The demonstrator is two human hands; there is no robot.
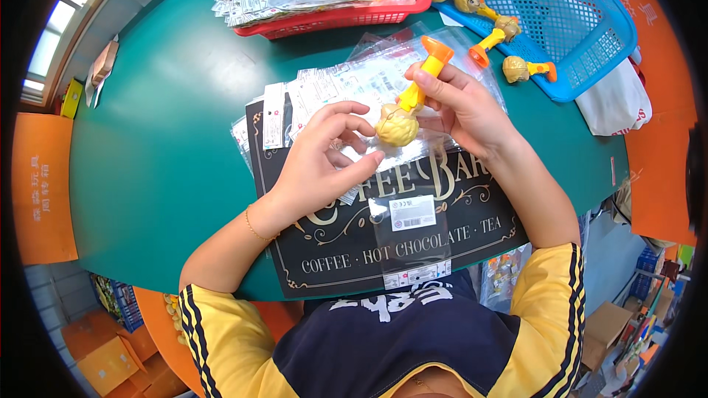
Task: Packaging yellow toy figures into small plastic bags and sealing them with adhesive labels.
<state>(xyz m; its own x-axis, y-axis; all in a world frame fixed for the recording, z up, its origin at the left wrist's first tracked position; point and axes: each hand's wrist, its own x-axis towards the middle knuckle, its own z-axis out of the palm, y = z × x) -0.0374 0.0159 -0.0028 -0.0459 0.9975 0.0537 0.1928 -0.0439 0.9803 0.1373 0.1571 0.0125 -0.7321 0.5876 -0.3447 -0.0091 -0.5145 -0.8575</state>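
At frame centre, the right hand (463, 107) gripped a yellow toy (410, 107); the left hand (318, 163) pinched a clear bag (413, 232), fingers curled.

a mat (354, 250) lay at the surface's (162, 140) near edge, a stack of bags (332, 85) behind it; two baskets (590, 37) sat along the far edge.

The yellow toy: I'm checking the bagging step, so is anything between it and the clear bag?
Nothing visible. The right hand holds the yellow toy right above the clear bag; the left hand touches the bag's top.
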